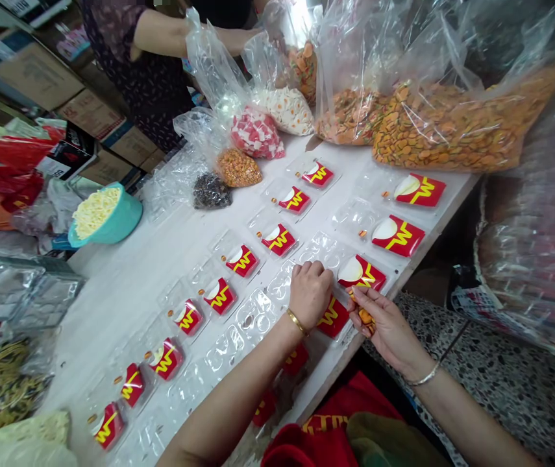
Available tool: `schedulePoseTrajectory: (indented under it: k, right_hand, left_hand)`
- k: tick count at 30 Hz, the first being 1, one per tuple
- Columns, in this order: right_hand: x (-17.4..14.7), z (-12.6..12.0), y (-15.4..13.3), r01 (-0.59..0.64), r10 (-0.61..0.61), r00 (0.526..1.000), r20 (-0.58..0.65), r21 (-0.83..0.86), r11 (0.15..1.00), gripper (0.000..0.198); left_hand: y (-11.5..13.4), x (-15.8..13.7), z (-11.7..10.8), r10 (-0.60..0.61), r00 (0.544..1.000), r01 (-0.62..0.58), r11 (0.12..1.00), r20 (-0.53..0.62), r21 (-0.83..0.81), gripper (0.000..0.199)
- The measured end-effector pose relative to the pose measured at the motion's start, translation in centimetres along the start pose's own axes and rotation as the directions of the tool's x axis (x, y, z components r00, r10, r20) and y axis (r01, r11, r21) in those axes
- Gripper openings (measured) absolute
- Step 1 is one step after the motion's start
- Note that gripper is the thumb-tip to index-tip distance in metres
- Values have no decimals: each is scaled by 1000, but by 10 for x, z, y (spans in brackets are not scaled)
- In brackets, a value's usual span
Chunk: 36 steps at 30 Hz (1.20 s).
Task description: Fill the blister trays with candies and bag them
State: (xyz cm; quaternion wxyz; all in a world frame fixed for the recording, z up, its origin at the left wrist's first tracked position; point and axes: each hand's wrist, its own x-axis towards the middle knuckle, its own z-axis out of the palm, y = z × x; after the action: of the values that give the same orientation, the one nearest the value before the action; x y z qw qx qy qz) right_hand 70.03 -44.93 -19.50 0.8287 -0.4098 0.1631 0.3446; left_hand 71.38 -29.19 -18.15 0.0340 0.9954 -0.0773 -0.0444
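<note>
My right hand (384,327) is closed around several small orange-and-green pieces (367,319), and its thumb and fingertips pinch near a red fries-box shape with a yellow zigzag (363,272). With curled fingers, my left hand (310,290) hangs over a clear plastic blister tray (282,279); what its fingertips hold, if anything, is hidden. Beneath and between my hands lies another red fries-box shape (334,318), partly covered. Farther up this row, two trays hold a red fries-box shape (398,235) and a tiny burger-like piece (362,234) each.
A second row of trays with red fries-box shapes (242,261) runs along the white table (160,259). Bags of orange pieces (443,126), pink-white pieces (258,133) and dark pieces (211,190) stand behind. A turquoise bowl (121,220) sits left. Another person's arm (180,35) reaches across the back.
</note>
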Motion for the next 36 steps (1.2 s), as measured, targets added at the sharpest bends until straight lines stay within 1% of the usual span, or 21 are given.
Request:
schedulePoseTrajectory:
  k: [2,4,5,7,10,12,13,14,16,17,18,19,20,21,22,25,27,29,32,34,36]
  right_hand:
    - [1,0,-1,3,-3,1000,-6,-1,1000,26]
    - [2,0,-3,4,-4,1000,-9,-8,1000,28]
    - [1,0,-4,-3,2,1000,-6,-18,1000,28]
    - [-3,1,-7,-27,28,999,16,-49,998,29]
    - [-15,6,-5,-93,106,990,95,-127,988,29]
    - [-24,10,0,-147,172,973,153,-163,976,29]
    - [-29,12,4,-179,211,961,181,-176,968,30]
    - [-33,15,9,-208,245,947,207,-182,961,29]
    - [-40,19,22,-259,299,921,248,-182,949,26]
    - [-42,21,28,-276,315,913,260,-176,945,25]
    - [-44,22,35,-286,322,909,264,-166,944,25]
    - [-46,24,41,-289,322,910,261,-156,945,25]
    - [-46,25,46,-288,319,913,255,-152,946,26]
    - [-46,26,50,-281,313,917,247,-153,947,27]
    - [-46,26,54,-270,302,923,239,-158,950,27]
    - [-43,26,58,-242,274,939,205,-170,955,26]
    - [-41,26,57,-237,264,950,169,-166,957,26]
    - [-39,25,57,-236,257,956,139,-156,959,28]
    - [-37,25,57,-243,259,960,110,-144,959,30]
    - [-35,25,58,-252,266,960,88,-141,957,32]
    - [-35,25,58,-249,262,962,79,-142,958,34]
  left_hand:
    - [1,-2,-1,-4,1000,4,1000,3,6,15]
    - [1,-5,-5,-5,1000,5,1000,6,-27,21]
    - [1,-8,-9,-3,1000,3,997,2,-76,25]
    - [2,-16,-19,11,1000,-17,967,-25,-253,31]
    - [6,-38,-33,42,997,-74,831,-70,-552,31]
    - [10,-59,-38,29,997,-68,739,-68,-670,21]
    - [11,-70,-38,4,998,-44,701,-58,-712,17]
    - [10,-82,-36,-43,998,-7,662,-47,-750,15]
    - [3,-103,-29,-204,979,102,571,-21,-814,15]
    - [-3,-112,-25,-311,950,163,523,-9,-837,15]
    - [-9,-119,-20,-416,909,220,479,1,-850,16]
    - [-16,-124,-16,-503,864,269,451,7,-851,18]
    - [-23,-128,-12,-558,830,307,446,7,-841,19]
    - [-28,-130,-9,-577,817,330,470,-2,-819,18]
    - [-32,-129,-6,-568,823,337,518,-21,-786,17]
    - [-35,-122,1,-484,870,329,709,-92,-624,13]
    - [-34,-114,8,-445,889,340,797,-105,-499,13]
    - [-32,-109,16,-413,906,347,849,-91,-399,13]
    - [-29,-105,23,-360,928,318,900,-95,-298,19]
    - [-28,-104,21,-316,945,292,930,-81,-225,22]
    - [-25,-105,14,-267,963,257,954,-47,-153,22]
